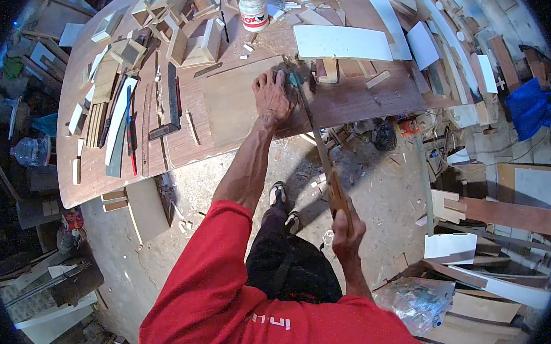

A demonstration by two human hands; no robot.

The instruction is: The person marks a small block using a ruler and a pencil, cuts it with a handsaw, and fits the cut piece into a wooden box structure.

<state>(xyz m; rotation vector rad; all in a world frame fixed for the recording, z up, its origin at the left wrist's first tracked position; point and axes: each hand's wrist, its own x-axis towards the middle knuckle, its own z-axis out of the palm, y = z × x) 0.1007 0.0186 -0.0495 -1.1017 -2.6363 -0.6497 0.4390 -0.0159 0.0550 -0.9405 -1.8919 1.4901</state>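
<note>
Head view: brown tabletop [97, 182] with board [235, 104] (wood scraps [378, 79] around), grey floor [209, 176] below

Saw handle [336, 194] orange-brown; board [234, 111] tan; tabletop [366, 102] reddish-brown; sleeve [198, 260] red; trousers [294, 260] black; bag [532, 109] blue.

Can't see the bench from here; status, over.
Right hand grips saw. Left hand rests on brown board, saw along its right edge. White panel close right of saw's far end.

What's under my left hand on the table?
Under your left hand is a flat brown board, lying on the table. The patch directly beneath your palm is hidden.
</note>
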